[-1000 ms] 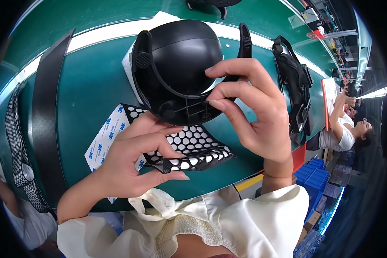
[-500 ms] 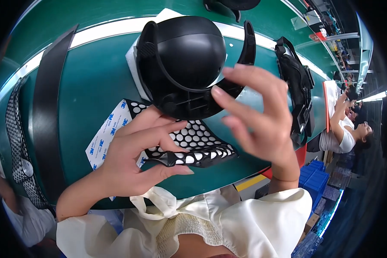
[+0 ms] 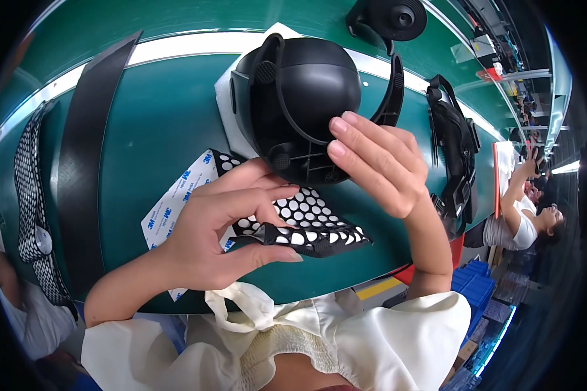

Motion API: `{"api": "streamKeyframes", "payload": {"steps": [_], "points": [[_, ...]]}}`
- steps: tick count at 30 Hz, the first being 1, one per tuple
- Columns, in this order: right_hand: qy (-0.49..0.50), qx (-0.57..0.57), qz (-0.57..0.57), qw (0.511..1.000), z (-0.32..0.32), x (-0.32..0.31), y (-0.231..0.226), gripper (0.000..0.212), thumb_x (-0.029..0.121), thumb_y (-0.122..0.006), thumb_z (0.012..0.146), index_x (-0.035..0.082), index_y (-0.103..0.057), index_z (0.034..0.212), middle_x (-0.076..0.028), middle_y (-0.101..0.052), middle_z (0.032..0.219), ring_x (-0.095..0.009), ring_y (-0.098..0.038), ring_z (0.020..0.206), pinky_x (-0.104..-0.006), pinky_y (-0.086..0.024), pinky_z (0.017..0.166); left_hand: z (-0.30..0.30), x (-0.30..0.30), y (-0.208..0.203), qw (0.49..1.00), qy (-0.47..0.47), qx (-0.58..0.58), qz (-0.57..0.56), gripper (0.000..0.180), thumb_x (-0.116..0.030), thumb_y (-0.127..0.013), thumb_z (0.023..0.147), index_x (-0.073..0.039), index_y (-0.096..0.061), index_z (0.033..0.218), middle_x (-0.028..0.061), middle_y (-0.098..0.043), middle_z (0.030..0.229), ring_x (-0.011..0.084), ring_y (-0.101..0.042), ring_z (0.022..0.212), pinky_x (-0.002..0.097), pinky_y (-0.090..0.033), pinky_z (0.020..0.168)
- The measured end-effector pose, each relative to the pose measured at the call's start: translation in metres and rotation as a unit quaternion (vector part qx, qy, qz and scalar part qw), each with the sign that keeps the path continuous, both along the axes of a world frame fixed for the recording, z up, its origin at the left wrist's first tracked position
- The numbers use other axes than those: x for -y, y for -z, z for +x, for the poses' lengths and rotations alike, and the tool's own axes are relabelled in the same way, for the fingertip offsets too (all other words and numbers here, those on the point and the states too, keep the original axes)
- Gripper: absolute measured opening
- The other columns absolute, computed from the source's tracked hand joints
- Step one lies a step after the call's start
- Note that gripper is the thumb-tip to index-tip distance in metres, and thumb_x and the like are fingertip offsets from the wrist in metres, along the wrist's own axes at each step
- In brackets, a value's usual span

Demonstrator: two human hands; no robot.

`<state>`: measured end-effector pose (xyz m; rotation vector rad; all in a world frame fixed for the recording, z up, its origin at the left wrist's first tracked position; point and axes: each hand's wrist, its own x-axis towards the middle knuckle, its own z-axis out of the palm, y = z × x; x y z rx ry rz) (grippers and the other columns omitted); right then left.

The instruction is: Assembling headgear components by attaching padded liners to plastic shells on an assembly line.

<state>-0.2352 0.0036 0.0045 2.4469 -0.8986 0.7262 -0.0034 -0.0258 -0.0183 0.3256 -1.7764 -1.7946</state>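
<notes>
My left hand [image 3: 209, 231] pinches the folded edge of a black fabric piece with white dots [image 3: 301, 210] between thumb and index finger. Its other fingers reach toward the underside of a curved black plastic frame [image 3: 300, 171]. That frame curves around a smooth black dome [image 3: 321, 81] resting on a white block [image 3: 227, 107]. My right hand [image 3: 388, 166] lies with straight fingers, held together, over the frame's lower right part; its thumb is hidden. White backing paper with blue print [image 3: 176, 202] sticks out from under the left hand and the fabric.
On the green table lie a wide black strip [image 3: 81, 163] and a dotted strap [image 3: 31, 189] at left. Black straps [image 3: 455, 143] lie at right. A round black part [image 3: 398, 18] sits at the far side. Another person [image 3: 525, 215] works at far right, near blue bins [image 3: 473, 287].
The right hand's spread fingers have come together and settled over the frame. The left hand keeps its pinch on the fabric. The whole view has shifted slightly.
</notes>
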Motion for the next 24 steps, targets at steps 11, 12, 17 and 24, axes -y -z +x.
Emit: {"api": "streamKeyframes", "payload": {"steps": [11, 12, 17, 24], "points": [[0.050, 0.091, 0.170, 0.980, 0.004, -0.013, -0.016, 0.045, 0.021, -0.066, 0.065, 0.005, -0.054, 0.105, -0.010, -0.058, 0.107, -0.024, -0.054, 0.102, -0.0326, -0.038, 0.086, 0.000, -0.003, 0.000, 0.999, -0.016, 0.020, -0.033, 0.022, -0.008, -0.071, 0.067, 0.000, -0.053, 0.075, 0.0203, -0.043, 0.115, 0.0292, -0.048, 0.105, 0.0338, -0.038, 0.088], [0.057, 0.127, 0.172, 0.975, 0.003, -0.014, -0.014, 0.049, 0.022, -0.067, 0.064, 0.005, -0.052, 0.107, -0.011, -0.056, 0.109, -0.024, -0.053, 0.103, -0.0327, -0.038, 0.086, 0.000, -0.003, -0.001, 0.999, -0.017, 0.019, -0.033, 0.022, -0.008, -0.071, 0.067, 0.000, -0.053, 0.075, 0.0203, -0.043, 0.115, 0.0292, -0.048, 0.105, 0.0338, -0.038, 0.088], [0.066, 0.049, 0.105, 0.991, 0.003, -0.011, -0.010, 0.043, 0.025, -0.065, 0.065, 0.007, -0.053, 0.103, -0.009, -0.056, 0.109, -0.022, -0.054, 0.101, -0.0329, -0.037, 0.086, 0.000, -0.002, -0.001, 0.999, -0.006, 0.023, -0.047, 0.022, -0.010, -0.071, 0.067, -0.001, -0.053, 0.075, 0.0200, -0.041, 0.117, 0.0291, -0.046, 0.107, 0.0344, -0.037, 0.090], [0.058, -0.063, 0.022, 0.996, 0.035, -0.005, -0.020, 0.020, 0.015, -0.055, 0.073, 0.008, -0.062, 0.091, -0.003, -0.057, 0.107, -0.013, -0.055, 0.097, -0.0271, -0.040, 0.079, 0.001, 0.002, -0.005, 0.997, 0.010, 0.036, -0.061, 0.023, -0.010, -0.071, 0.067, -0.002, -0.052, 0.076, 0.0178, -0.040, 0.114, 0.0298, -0.045, 0.109, 0.0352, -0.035, 0.093]]}}
